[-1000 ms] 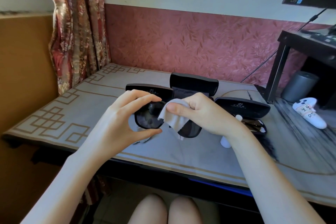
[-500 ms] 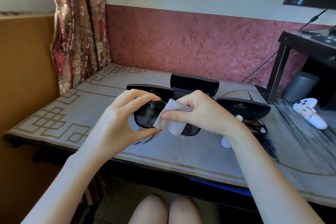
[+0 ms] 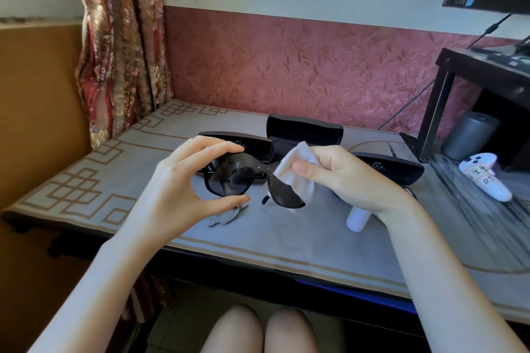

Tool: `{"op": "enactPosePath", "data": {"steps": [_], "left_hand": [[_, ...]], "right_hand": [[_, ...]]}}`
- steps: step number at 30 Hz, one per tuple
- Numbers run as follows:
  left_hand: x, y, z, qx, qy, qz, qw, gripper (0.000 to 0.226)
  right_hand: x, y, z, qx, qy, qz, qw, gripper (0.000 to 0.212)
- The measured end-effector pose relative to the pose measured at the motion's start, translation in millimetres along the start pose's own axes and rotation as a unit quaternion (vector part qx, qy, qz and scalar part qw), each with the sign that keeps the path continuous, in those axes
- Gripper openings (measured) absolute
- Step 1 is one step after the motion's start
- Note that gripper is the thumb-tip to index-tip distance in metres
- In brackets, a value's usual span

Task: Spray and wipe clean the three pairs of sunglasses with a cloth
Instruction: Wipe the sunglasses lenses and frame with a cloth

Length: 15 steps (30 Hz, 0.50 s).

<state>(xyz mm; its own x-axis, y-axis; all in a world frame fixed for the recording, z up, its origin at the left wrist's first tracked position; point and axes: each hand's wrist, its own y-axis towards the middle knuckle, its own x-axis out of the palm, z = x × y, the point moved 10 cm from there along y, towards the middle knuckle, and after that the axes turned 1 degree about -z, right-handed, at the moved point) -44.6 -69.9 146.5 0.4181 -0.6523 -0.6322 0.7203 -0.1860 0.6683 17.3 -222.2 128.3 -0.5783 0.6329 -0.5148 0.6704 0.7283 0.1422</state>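
My left hand (image 3: 183,183) holds a pair of black sunglasses (image 3: 229,178) above the table, thumb under and fingers over the left lens. My right hand (image 3: 341,175) pinches a white cloth (image 3: 298,178) folded over the right lens. A white spray bottle (image 3: 356,219) stands on the table just below my right wrist, partly hidden. Three black glasses cases stand open behind: the left case (image 3: 252,145), the middle case (image 3: 304,129) and the right case (image 3: 393,169). Another pair in the right case is mostly hidden by my hand.
A small grey cloth (image 3: 226,216) lies on the table (image 3: 258,241) below the sunglasses. At the right stand a black monitor stand (image 3: 438,106), a grey cylinder (image 3: 467,135) and a white game controller (image 3: 484,178). A curtain (image 3: 120,37) hangs at the back left.
My right hand has slid the cloth from the bridge out to the right lens. The sunglasses have tilted a little in my left hand.
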Motion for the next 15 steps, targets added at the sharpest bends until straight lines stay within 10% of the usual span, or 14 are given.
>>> {"op": "enactPosePath", "data": {"steps": [15], "left_hand": [[17, 0, 14, 0.043, 0.006, -0.045, 0.998, 0.056]], "right_hand": [[16, 3, 4, 0.062, -0.027, -0.047, 0.997, 0.010]]}}
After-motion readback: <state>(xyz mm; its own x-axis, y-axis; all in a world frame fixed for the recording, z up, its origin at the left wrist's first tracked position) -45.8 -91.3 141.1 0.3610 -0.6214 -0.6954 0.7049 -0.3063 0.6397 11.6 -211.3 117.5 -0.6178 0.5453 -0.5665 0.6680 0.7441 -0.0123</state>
